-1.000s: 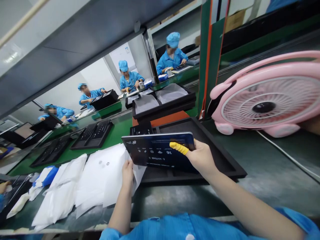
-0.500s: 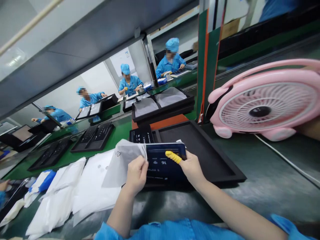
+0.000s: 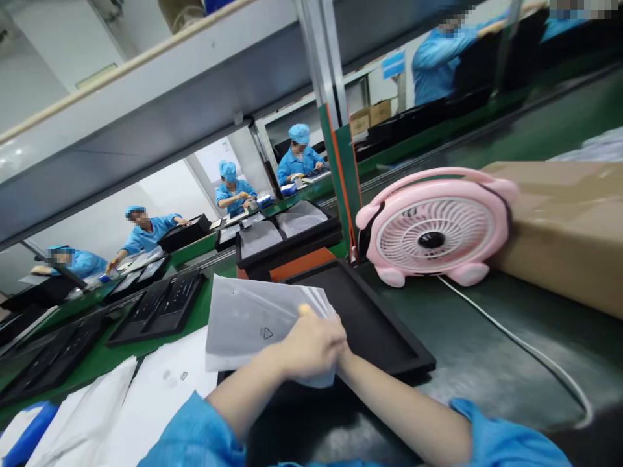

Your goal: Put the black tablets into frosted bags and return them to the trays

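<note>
Left of the fan (image 3: 433, 227), over the tray (image 3: 384, 331), the left hand (image 3: 311, 344) is clenching its fingers on the bag (image 3: 253, 318), while the right hand (image 3: 344, 355) is pressing behind it, its grip hidden and impossible to tell.

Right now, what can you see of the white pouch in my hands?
The pouch is flat, milky and semi-opaque, plastic or foam by its look, with a small triangle mark near its lower edge. It is held roughly level over the left end of the black tray. The left hand clamps its right edge; the right hand meets it there, mostly hidden.
</note>
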`<act>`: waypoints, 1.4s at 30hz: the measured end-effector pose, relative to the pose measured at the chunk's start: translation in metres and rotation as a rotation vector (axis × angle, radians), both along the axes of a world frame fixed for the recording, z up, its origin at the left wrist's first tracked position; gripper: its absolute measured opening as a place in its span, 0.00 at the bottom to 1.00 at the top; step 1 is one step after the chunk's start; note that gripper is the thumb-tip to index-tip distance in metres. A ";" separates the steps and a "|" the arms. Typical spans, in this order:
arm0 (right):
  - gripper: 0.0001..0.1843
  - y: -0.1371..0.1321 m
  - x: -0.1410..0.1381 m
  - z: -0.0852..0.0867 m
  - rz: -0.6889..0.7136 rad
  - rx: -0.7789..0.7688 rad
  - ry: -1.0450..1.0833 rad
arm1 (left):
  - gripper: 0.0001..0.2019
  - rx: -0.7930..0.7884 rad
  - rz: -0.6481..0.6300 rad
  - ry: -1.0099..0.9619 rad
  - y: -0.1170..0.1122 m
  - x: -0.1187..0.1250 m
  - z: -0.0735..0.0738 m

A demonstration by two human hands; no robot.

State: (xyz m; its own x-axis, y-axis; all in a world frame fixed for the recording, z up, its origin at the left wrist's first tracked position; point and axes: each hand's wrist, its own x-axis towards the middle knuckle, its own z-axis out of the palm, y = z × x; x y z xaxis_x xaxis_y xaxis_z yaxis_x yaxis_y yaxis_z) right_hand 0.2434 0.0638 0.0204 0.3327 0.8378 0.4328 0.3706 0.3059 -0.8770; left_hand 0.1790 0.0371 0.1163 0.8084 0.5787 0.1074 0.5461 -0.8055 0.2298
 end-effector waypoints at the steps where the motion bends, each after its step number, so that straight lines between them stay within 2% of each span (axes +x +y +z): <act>1: 0.19 0.002 0.007 0.004 -0.108 0.041 -0.121 | 0.10 -0.035 -0.061 0.025 -0.003 -0.005 0.004; 2: 0.19 0.004 0.014 0.008 -0.186 0.080 -0.217 | 0.10 -0.033 -0.073 0.006 -0.004 -0.013 0.011; 3: 0.17 0.006 0.022 0.015 -0.199 0.110 -0.245 | 0.10 0.000 -0.034 -0.047 -0.001 -0.023 0.020; 4: 0.15 0.006 0.030 0.023 -0.134 0.120 -0.181 | 0.10 0.067 0.046 -0.116 0.005 -0.034 0.031; 6: 0.11 0.007 0.046 0.043 0.111 0.069 0.105 | 0.13 0.214 0.265 -0.186 0.024 -0.053 0.054; 7: 0.12 0.007 0.053 0.054 0.229 0.018 0.239 | 0.13 0.230 0.348 -0.164 0.035 -0.060 0.064; 8: 0.14 0.008 0.061 0.066 0.323 -0.033 0.331 | 0.12 0.209 0.407 -0.133 0.044 -0.065 0.071; 10: 0.19 0.013 0.080 0.087 0.488 -0.088 0.351 | 0.09 0.123 0.462 -0.130 0.055 -0.070 0.076; 13: 0.26 0.025 0.113 0.111 0.786 -0.065 0.145 | 0.12 0.107 0.558 -0.381 0.054 -0.072 0.064; 14: 0.28 0.029 0.126 0.116 0.841 -0.058 0.028 | 0.12 0.129 0.606 -0.492 0.051 -0.073 0.057; 16: 0.30 0.037 0.148 0.127 0.844 -0.053 -0.278 | 0.13 0.145 0.694 -0.673 0.046 -0.076 0.041; 18: 0.28 0.044 0.165 0.142 0.724 -0.042 -0.628 | 0.13 0.109 0.757 -0.802 0.044 -0.078 0.024; 20: 0.26 0.049 0.174 0.163 0.500 0.015 -0.906 | 0.13 0.031 0.794 -0.909 0.044 -0.075 0.007; 21: 0.26 0.051 0.175 0.175 0.365 0.061 -0.979 | 0.14 -0.015 0.799 -0.964 0.044 -0.071 -0.002; 23: 0.27 0.053 0.167 0.197 0.167 0.152 -0.985 | 0.16 -0.094 0.801 -1.072 0.045 -0.058 -0.019; 24: 0.29 0.055 0.158 0.204 0.159 0.173 -0.944 | 0.16 -0.126 0.799 -1.113 0.045 -0.050 -0.027; 25: 0.31 0.056 0.147 0.209 0.220 0.170 -0.899 | 0.17 -0.152 0.798 -1.148 0.044 -0.041 -0.034; 27: 0.33 0.061 0.119 0.211 0.450 0.105 -0.839 | 0.17 -0.199 0.806 -1.192 0.041 -0.021 -0.047; 28: 0.30 0.066 0.105 0.210 0.529 0.067 -0.808 | 0.17 -0.228 0.809 -1.207 0.040 -0.012 -0.052; 29: 0.25 0.073 0.093 0.208 0.545 0.043 -0.766 | 0.16 -0.263 0.808 -1.219 0.038 -0.004 -0.058; 31: 0.15 0.091 0.075 0.207 0.429 0.042 -0.665 | 0.16 -0.357 0.819 -1.245 0.036 0.007 -0.069; 32: 0.13 0.100 0.069 0.208 0.334 0.069 -0.598 | 0.15 -0.416 0.832 -1.264 0.036 0.011 -0.075; 34: 0.16 0.115 0.064 0.211 0.198 0.163 -0.451 | 0.15 -0.528 0.872 -1.319 0.038 0.015 -0.087; 36: 0.19 0.122 0.058 0.210 0.174 0.233 -0.381 | 0.14 -0.626 0.925 -1.323 0.040 0.016 -0.097; 38: 0.17 0.120 0.048 0.202 0.237 0.222 -0.446 | 0.11 -0.676 0.945 -1.193 0.041 0.013 -0.102; 40: 0.15 0.115 0.035 0.186 0.330 0.136 -0.606 | 0.14 -0.567 0.943 -0.994 0.038 0.003 -0.100; 42: 0.16 0.113 0.025 0.168 0.368 0.068 -0.721 | 0.22 -0.279 0.943 -0.871 0.032 -0.019 -0.092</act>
